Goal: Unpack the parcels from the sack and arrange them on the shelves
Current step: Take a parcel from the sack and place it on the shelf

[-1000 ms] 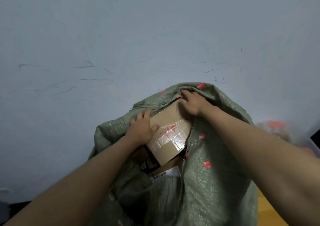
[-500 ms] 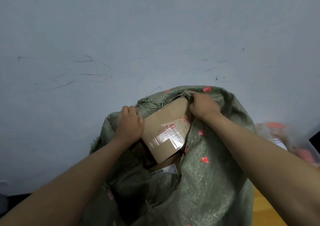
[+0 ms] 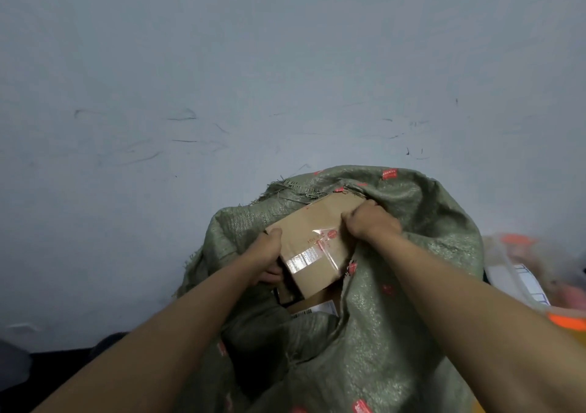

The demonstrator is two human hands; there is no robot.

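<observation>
Brown taped cardboard box (image 3: 312, 248) is sitting in the green woven sack (image 3: 396, 317); left hand (image 3: 268, 254) and right hand (image 3: 369, 222) are gripping it. Lifting straight up should keep it clear of the sack's rim.

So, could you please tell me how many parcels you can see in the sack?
2: a taped cardboard box held at the sack's mouth, and a labelled parcel beneath it. More may be hidden.

woven cloth sack (image 3: 396, 301), matt cardboard box (image 3: 312, 225), glossy tape (image 3: 304, 259)
</observation>
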